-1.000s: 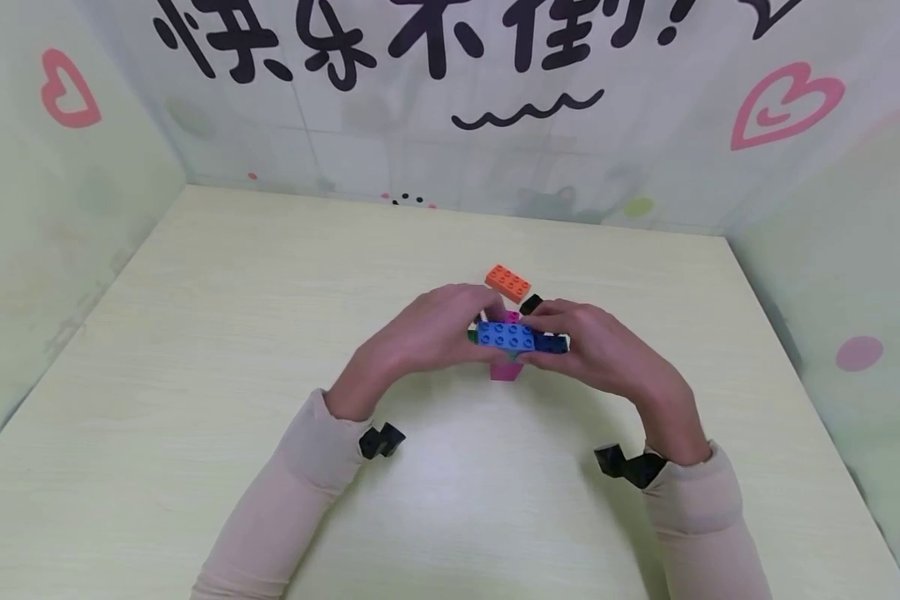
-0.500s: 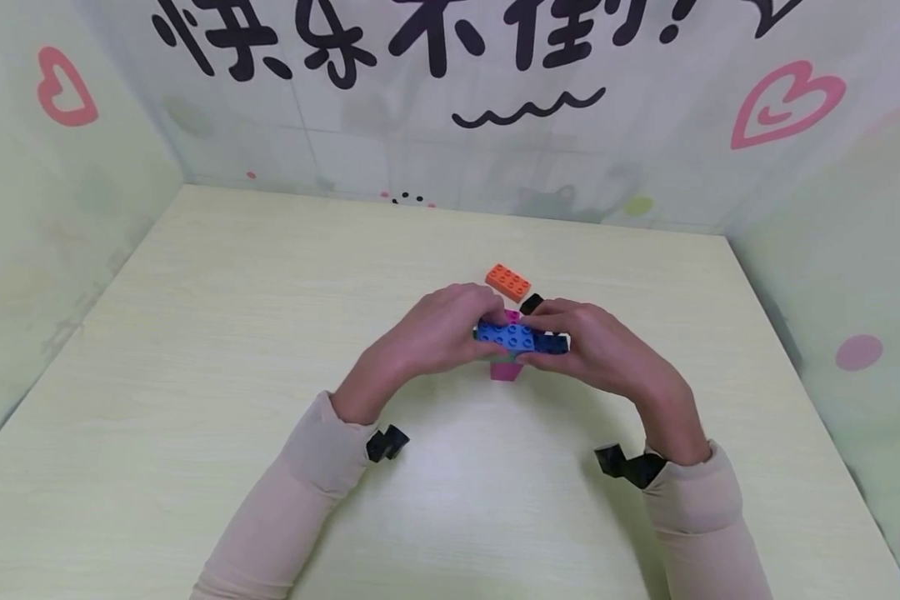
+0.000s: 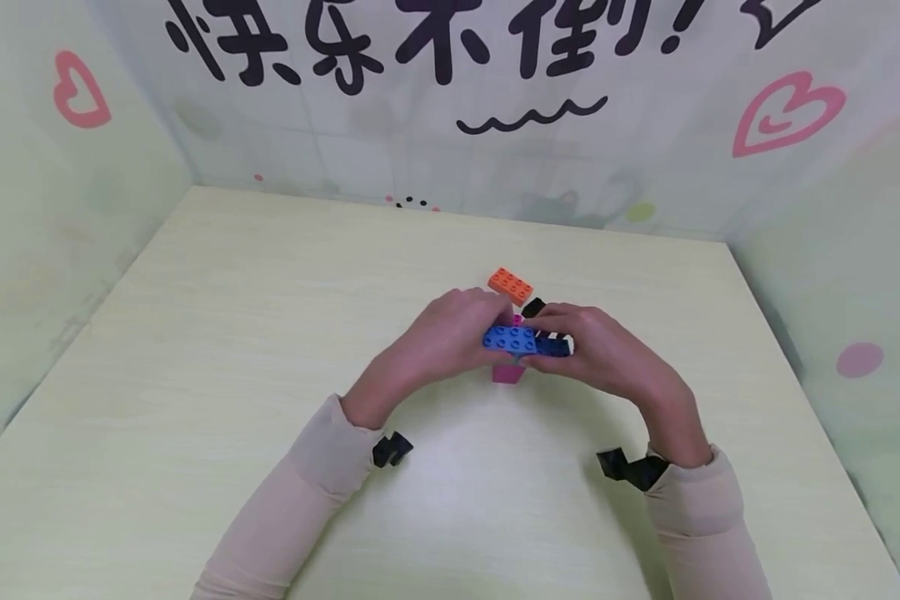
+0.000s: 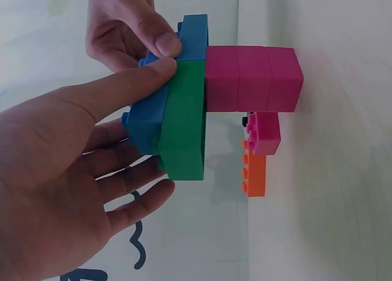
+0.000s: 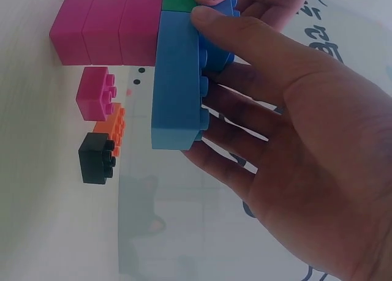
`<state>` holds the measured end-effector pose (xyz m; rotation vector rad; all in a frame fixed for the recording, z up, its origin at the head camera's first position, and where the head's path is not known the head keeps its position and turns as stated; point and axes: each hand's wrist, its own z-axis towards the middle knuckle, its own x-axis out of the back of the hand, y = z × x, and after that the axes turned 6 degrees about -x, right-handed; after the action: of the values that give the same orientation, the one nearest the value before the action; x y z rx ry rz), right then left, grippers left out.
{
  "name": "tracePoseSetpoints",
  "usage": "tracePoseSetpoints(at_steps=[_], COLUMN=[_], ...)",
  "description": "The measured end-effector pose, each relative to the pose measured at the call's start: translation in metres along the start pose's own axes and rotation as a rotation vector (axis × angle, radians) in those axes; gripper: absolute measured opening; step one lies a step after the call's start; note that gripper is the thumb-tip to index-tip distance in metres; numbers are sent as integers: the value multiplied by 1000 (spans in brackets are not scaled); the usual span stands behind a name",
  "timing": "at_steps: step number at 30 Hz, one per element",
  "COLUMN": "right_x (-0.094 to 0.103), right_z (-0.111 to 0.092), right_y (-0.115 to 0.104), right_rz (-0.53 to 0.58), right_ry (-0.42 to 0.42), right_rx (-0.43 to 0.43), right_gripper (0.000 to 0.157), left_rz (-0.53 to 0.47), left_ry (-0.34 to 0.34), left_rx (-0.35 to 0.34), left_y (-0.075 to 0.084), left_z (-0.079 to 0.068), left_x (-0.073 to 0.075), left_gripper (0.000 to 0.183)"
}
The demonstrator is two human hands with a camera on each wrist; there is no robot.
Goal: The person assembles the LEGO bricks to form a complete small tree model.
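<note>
Head view first: most of the frame is filled by a pale table [image 3: 157, 433], and across the top a wall [image 3: 390, 158] is covered in big black lettering, with pink hearts printed at upper left and upper right. Two light sleeves [image 3: 300, 475] are seen coming up from the bottom edge. Right of centre, a brick build [image 4: 195, 88] is gripped from both sides, pinched by the left hand [image 3: 442, 337] and the right hand [image 3: 607, 354], each with its thumb pressed on one face and fingers reaching behind. In the left wrist view, a column of three pink bricks [image 4: 254, 79] is stuck out toward the right from the build's middle. It's topped by a green brick [image 4: 184, 128] and a lower blue brick [image 5: 176, 79], set end to end, and those are bridged by an upper blue brick [image 3: 510, 339], studs showing. Loose stuff: an orange brick [image 3: 510, 285] is left just above the hands in the head view, while a small pink brick [image 5: 93, 94] and a black brick [image 5: 95, 158] can be spotted at left in the right wrist view.
</note>
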<state>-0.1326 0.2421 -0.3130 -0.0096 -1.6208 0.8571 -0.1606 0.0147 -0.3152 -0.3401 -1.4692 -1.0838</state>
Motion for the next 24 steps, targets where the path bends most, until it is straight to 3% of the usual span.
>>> tracePoseSetpoints(at_steps=[8, 13, 16, 19, 24], right_x=[0, 5, 12, 18, 22], right_z=[4, 3, 1, -1, -4], right_y=[-3, -2, 1, 8, 21], right_rz=[-9, 81, 109, 39, -67], right_ry=[-7, -16, 47, 164, 266], right_rx=[19, -19, -32, -53, -193], right_gripper=[42, 38, 35, 32, 30], left_rz=[-15, -27, -31, -38, -53], left_ry=[23, 27, 22, 17, -6], left_rx=[-10, -11, -10, -4, 12], left_y=[-5, -6, -5, -4, -1], left_z=[0, -2, -1, 0, 3], left_x=[-6, -5, -5, -5, -7], left_gripper=[38, 38, 39, 40, 41])
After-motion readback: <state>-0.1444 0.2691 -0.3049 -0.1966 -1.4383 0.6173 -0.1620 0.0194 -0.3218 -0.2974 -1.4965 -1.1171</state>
